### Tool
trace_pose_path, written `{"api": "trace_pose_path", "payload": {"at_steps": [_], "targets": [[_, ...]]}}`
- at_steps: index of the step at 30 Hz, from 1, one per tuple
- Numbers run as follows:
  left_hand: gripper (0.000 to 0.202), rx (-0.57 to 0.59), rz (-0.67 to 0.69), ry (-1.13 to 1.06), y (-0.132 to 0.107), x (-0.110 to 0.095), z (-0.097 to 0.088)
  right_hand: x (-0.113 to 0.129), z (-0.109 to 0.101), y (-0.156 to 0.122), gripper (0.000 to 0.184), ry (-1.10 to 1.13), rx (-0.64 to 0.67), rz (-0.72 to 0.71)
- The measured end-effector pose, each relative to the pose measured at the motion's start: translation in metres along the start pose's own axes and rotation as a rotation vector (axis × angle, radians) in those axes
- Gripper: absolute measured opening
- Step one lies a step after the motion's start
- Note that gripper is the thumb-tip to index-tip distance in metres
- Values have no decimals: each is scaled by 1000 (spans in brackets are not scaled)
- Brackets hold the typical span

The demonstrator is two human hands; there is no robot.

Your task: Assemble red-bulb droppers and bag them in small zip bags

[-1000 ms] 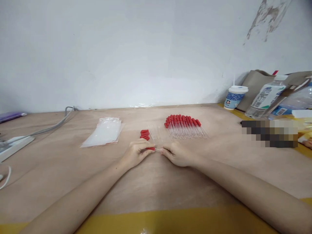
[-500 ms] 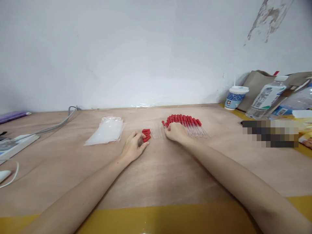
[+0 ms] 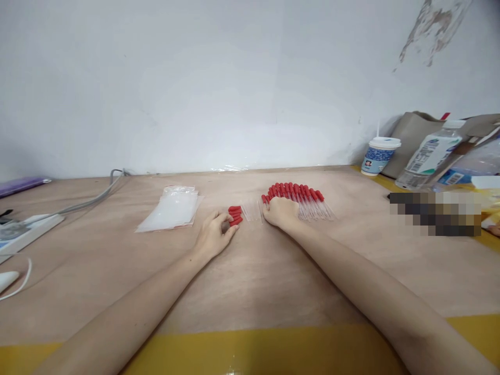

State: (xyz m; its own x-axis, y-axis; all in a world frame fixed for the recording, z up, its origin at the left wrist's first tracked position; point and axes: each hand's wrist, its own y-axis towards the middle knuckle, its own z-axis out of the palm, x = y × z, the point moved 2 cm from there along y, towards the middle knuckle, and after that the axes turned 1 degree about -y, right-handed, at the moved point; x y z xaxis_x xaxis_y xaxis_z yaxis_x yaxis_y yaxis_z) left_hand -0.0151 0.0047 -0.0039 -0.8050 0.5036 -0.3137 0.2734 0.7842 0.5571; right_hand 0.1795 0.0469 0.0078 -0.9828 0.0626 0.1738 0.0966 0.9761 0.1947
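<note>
Several red-bulbed droppers lie in the middle of the table, their clear tubes (image 3: 252, 209) pointing right. My left hand (image 3: 213, 232) rests at their red bulbs (image 3: 235, 213), thumb and fingers apart, fingertips at or very near the bulbs. To the right is a fanned row of similar droppers (image 3: 299, 190), red ends toward the wall and clear tubes toward me. My right hand (image 3: 282, 211) is closed at the left end of this row, with a dropper's red bulb showing just above its fingers. The hand covers part of the row and the fingertips are mostly hidden.
A stack of clear plastic bags (image 3: 170, 208) lies left of my left hand. Farther left are a power strip (image 3: 35, 234) with a grey cable and a purple item (image 3: 23, 186). On the right stand a paper cup (image 3: 378, 156), a plastic bottle (image 3: 432, 156) and a beige bag (image 3: 410, 138).
My right hand has lowered slightly and moved a little left; the dropper at its fingers now sits closer against the row. My left hand has hardly moved. The view has shifted slightly.
</note>
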Motion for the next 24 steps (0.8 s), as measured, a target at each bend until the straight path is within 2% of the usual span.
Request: {"api": "trace_pose_path", "payload": {"at_steps": [6,13,21,24], "targets": [[15,-11,-11,5,0,2,2,-1,-3,-2,34,2,22,13],[16,-26,-6,2,0,3,2,12,-5,-9,30,40,-54,-52],[9,-34,0,-2,0,0,1,22,-3,-12,25,-14,36,-98],[8,-46,52,-27,-1,-4,-3,24,-5,-15,24,-27,46,-143]]}}
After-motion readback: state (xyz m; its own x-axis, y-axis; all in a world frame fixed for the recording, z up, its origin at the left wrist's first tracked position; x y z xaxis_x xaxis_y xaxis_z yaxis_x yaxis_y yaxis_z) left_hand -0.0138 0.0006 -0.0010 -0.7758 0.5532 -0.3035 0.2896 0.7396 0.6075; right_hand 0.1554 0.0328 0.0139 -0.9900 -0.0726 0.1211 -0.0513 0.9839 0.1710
